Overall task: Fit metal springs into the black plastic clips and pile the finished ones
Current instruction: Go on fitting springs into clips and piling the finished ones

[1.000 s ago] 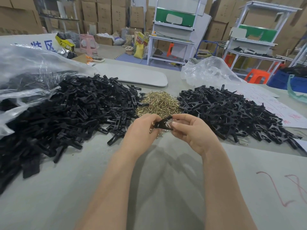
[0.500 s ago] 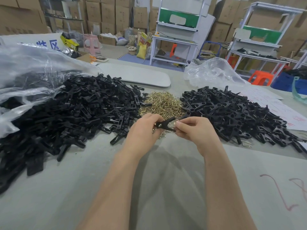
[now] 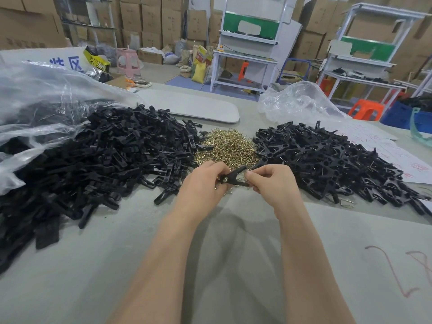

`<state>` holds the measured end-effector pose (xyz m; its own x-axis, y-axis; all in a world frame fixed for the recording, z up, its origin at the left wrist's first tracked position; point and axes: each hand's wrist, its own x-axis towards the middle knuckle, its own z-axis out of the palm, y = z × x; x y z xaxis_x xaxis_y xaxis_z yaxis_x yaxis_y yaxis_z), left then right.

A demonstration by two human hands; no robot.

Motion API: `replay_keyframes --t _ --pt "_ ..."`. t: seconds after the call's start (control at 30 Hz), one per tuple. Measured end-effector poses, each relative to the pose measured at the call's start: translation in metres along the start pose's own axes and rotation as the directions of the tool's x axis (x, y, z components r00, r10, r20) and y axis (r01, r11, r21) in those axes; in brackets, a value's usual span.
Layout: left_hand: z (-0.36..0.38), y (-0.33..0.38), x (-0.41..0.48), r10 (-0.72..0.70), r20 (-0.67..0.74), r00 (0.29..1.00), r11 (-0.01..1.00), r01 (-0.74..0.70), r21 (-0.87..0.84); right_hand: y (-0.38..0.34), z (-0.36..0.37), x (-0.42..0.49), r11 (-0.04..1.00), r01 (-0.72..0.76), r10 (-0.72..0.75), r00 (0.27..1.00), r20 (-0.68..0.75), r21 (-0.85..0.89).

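Head view: left hand (image 3: 203,183) fingers curled gripping black clip (image 3: 233,177); right hand (image 3: 273,183) fingers pinching its other end.

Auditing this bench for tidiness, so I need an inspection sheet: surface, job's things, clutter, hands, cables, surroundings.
Surface: grey table, red scribble at right.
Job's things: left clip pile, brass springs in the middle, right clip pile; one black clip held at the springs' near edge.
Clutter: left plastic bag, right plastic bag, white sheets with red writing.
Hands: left hand and right hand both pinch the black clip.
Cables: nothing seen.
Surroundings: cardboard boxes, white workstations, orange stool.
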<state>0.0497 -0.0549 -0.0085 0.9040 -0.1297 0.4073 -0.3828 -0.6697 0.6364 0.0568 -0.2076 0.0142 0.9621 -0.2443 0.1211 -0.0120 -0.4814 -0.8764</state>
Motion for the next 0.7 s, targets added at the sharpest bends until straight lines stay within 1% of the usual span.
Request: replay_keyframes --t 0.1,0.13,0.2,0.23,0.3,0.33,0.37,0.4,0.43,0.5,0.57,0.63,0.7 --pt "0.001 0.002 0.0 0.005 0.001 1.0 1.0 -0.005 -0.008 0.0 0.001 0.0 0.999 0.022 -0.024 0.999 -0.03 -0.041" --pt "0.001 0.002 0.0 0.011 0.002 1.0 1.0 -0.011 -0.005 -0.001 0.001 -0.001 0.998 0.03 -0.032 0.999 -0.021 -0.054" --pt "0.001 0.001 0.0 0.022 0.01 1.0 1.0 -0.022 0.012 -0.001 0.001 -0.001 0.998 0.029 -0.027 0.999 0.041 -0.048" --pt "0.0 0.001 0.0 0.026 0.017 1.0 1.0 -0.026 0.017 -0.001 0.0 -0.001 1.0 0.011 -0.01 0.997 0.079 -0.009" --pt "-0.002 0.0 0.0 0.023 0.031 0.999 1.0 -0.022 -0.022 0.0 -0.005 -0.001 0.984 -0.07 0.039 0.983 0.181 0.166" --pt "-0.003 -0.001 0.0 0.009 0.04 0.999 0.998 -0.006 -0.069 0.0 -0.008 0.0 0.948 -0.137 0.058 0.962 0.265 0.288" --pt "-0.005 -0.001 0.0 -0.014 0.053 0.999 0.991 0.02 -0.131 0.001 -0.011 0.0 0.886 -0.227 0.068 0.926 0.371 0.405" --pt "-0.006 -0.002 0.0 -0.034 0.067 0.997 0.98 0.046 -0.194 0.002 -0.013 -0.001 0.806 -0.328 0.062 0.875 0.48 0.493" --pt "-0.008 -0.001 0.0 -0.042 0.076 0.996 0.968 0.059 -0.245 0.004 -0.013 -0.001 0.735 -0.413 0.043 0.82 0.571 0.537" --pt "-0.01 0.0 0.0 -0.017 0.079 0.997 0.956 0.04 -0.292 0.008 -0.01 -0.003 0.659 -0.525 0.013 0.724 0.689 0.539" --pt "-0.011 0.002 0.0 0.037 0.069 0.997 0.961 -0.017 -0.275 0.011 -0.005 -0.005 0.627 -0.588 -0.004 0.653 0.758 0.51" --pt "-0.012 0.005 0.0 0.092 0.062 0.994 0.962 -0.073 -0.263 0.011 -0.001 -0.006 0.641 -0.598 -0.034 0.604 0.796 0.482" --pt "-0.012 0.006 0.0 0.122 0.043 0.992 0.959 -0.107 -0.262 0.009 0.003 -0.007 0.653 -0.588 -0.052 0.594 0.803 0.477"
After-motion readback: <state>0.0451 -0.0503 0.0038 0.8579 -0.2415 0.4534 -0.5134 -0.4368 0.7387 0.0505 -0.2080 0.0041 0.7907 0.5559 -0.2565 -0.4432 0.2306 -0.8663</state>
